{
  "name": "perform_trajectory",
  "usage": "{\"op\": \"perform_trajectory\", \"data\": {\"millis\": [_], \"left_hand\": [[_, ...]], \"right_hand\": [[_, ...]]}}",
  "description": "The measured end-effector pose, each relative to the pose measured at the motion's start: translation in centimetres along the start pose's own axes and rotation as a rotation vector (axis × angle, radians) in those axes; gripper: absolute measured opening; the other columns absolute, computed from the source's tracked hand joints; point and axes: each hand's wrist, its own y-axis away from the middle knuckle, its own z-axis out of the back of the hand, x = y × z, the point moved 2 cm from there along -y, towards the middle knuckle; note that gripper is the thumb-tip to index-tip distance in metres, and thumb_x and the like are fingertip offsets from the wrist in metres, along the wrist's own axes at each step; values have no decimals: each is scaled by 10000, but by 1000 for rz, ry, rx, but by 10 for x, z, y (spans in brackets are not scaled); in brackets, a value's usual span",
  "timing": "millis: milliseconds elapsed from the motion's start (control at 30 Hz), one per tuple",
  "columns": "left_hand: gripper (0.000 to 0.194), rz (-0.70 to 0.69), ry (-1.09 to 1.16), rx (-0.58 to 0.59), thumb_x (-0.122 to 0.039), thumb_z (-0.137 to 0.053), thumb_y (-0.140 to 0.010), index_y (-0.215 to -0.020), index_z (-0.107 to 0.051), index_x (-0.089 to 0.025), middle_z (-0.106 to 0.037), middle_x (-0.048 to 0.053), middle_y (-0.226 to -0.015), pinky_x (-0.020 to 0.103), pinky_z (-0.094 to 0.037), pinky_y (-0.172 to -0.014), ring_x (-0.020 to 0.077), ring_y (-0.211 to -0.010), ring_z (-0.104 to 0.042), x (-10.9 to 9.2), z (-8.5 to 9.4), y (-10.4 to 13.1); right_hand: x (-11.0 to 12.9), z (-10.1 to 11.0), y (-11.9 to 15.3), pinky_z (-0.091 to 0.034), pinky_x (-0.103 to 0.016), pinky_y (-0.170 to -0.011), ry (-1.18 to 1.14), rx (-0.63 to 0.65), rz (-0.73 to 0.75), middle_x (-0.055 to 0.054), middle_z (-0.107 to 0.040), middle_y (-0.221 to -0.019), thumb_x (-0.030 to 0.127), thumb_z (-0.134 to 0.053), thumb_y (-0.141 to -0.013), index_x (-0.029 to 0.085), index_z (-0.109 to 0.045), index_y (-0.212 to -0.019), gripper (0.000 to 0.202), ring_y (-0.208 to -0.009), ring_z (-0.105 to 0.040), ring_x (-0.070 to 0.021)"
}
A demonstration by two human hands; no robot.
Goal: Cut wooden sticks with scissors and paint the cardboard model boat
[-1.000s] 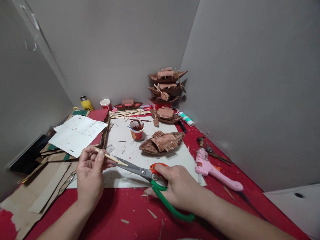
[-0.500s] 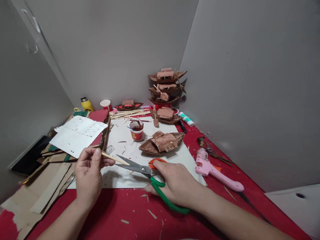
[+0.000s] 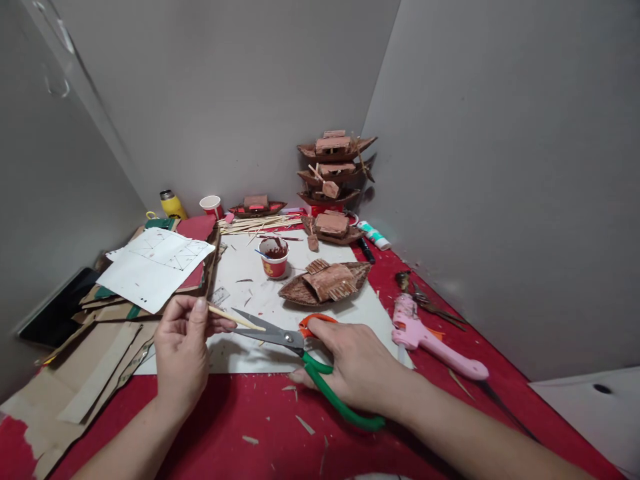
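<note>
Head view: the wooden stick (image 3: pixel 235 317) is extending rightward between the parted blades of the scissors (image 3: pixel 289 338), above the white sheet (image 3: pixel 227 359) on the bench (image 3: pixel 240 413). The stick is presumably behaving as a light, stiff, splinter-prone part; its end clear of the blades is offering the safer hold. The scissors are likely weighing more, with the handles providing secure purchase. The left hand (image 3: pixel 183 353) is pinching the stick, fingers closing firmly against the thumb, which is lying uppermost. The right hand (image 3: pixel 357 367) is wrapping the handles, fingers partly hidden; its forearm is slanting in from lower right.
</note>
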Motion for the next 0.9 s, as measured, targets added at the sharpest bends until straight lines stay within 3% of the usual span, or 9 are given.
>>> {"op": "perform_trajectory", "data": {"millis": [433, 900], "left_hand": [[198, 20, 20, -2, -325, -659, -824, -778, -541, -173, -657, -31, -615, 233, -547, -540, 119, -510, -638, -1, 0, -3], [193, 10, -31, 30, -342, -646, -831, -793, -548, -181, -646, -30, -671, 222, -539, -535, 118, -528, -648, 4, -3, 4]], "right_hand": [[3, 1, 4, -246, -246, -492, -105, -2, -23, 10, -571, -586, 535, -615, -769, 220, -529, -753, 327, -536, -541, -169], [4, 3, 0, -293, -286, -577, 1, 33, 28, -42, -647, -790, 554, -580, -790, 209, -521, -828, 352, -697, -590, -217]]}}
